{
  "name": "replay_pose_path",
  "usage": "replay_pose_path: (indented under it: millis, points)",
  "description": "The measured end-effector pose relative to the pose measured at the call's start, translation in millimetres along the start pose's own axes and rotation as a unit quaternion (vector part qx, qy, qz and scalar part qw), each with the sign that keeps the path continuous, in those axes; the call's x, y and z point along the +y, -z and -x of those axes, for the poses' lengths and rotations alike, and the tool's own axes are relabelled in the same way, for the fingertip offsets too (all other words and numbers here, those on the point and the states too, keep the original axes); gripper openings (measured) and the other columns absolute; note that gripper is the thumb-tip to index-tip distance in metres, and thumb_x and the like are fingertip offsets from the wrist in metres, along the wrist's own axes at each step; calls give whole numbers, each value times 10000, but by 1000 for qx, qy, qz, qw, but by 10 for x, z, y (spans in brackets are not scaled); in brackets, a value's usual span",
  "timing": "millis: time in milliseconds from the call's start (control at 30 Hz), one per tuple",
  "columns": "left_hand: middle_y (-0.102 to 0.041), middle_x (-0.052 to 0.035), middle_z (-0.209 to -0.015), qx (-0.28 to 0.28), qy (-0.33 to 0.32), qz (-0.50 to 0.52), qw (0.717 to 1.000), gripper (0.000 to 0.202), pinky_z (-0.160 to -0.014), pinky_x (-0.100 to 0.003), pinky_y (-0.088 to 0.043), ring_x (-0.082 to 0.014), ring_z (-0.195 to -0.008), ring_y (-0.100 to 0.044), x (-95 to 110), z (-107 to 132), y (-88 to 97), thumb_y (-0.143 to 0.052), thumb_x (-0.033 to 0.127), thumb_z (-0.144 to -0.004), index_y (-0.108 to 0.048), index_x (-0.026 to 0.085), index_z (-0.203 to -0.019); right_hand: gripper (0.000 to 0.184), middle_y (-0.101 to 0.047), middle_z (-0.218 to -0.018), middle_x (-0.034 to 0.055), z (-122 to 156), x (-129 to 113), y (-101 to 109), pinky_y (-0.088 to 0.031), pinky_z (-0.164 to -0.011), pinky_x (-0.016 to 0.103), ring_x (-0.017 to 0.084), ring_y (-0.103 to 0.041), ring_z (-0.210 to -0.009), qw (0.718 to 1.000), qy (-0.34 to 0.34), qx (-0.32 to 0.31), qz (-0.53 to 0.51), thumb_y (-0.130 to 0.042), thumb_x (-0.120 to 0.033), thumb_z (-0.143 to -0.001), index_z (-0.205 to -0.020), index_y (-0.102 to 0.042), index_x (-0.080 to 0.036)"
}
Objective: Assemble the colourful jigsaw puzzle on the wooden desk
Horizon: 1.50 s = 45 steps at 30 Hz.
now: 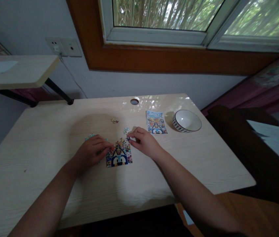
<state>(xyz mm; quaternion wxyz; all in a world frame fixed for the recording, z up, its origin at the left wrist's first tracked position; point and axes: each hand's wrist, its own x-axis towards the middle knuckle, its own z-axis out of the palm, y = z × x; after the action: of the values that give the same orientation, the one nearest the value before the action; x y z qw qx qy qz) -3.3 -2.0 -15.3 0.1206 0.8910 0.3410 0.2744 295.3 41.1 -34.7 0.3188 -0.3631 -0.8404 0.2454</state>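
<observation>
A partly assembled colourful jigsaw puzzle lies in the middle of the pale wooden desk. My left hand rests palm down on the puzzle's left edge, fingers curled over it. My right hand sits at the puzzle's upper right corner, its fingertips pinched on a small puzzle piece. Loose pieces lie nearby: one beyond the puzzle, one further back, and a bluish one just behind my left hand.
A printed reference picture lies at the back right, beside a white bowl. A cable hole is at the desk's far edge. A second table stands at the left, dark furniture at the right.
</observation>
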Motion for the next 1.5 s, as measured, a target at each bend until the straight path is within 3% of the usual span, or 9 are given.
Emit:
replay_pose_path:
  millis: [233,433,600,833,1200,1500]
  points:
    - [-749,-69,-1039,-11,-21,-24,999,248,-886,-382,-547,-204,-952,-651,44,-20,-7,-599,193,-1002,-720,230,-1215,195,-642,-973,59,-2,1,7,-526,-810,332,193,-622,-875,1000,-6,-7,-1,-722,-166,-909,-1091,-744,-231]
    - [-714,-59,-1307,-46,-59,-47,996,348,-1054,-450,-531,-250,-1237,-618,150,-56,-77,-610,172,-987,-671,256,-1319,177,-655,-980,63,0,22,-5,-531,-832,341,199,-635,-896,1000,-11,-12,-1,-734,-179,-913,-1083,-743,-226]
    - [-667,-60,-1407,-78,-80,-51,992,385,-1135,-474,-490,-258,-1347,-565,218,-89,-172,-621,203,-992,-639,239,-1375,134,-662,-970,62,-5,42,-23,-530,-842,339,203,-647,-925,1000,-13,-8,-16,-724,-174,-927,-1053,-737,-218]
    - [-642,-62,-1445,-96,-83,-64,990,380,-1182,-513,-444,-264,-1350,-570,206,-75,-236,-595,225,-1010,-620,223,-1389,130,-692,-1023,52,-14,44,-21,-528,-903,351,200,-662,-994,997,-33,11,-63,-731,-134,-903,-987,-684,-221]
    - [-678,-85,-1388,-73,-94,-59,991,352,-1146,-511,-481,-253,-1302,-615,217,-107,-256,-594,215,-1003,-648,221,-1351,67,-751,-933,34,-56,-16,1,-500,-838,327,178,-661,-873,994,-70,27,-79,-696,-157,-924,-901,-728,-211]
    - [-681,-86,-1382,-77,-90,-54,991,357,-1149,-515,-479,-248,-1295,-621,222,-116,-251,-595,212,-1000,-648,229,-1354,98,-778,-960,23,-75,-4,-22,-476,-884,347,186,-665,-914,997,-54,-12,-58,-704,-136,-925,-921,-741,-226]
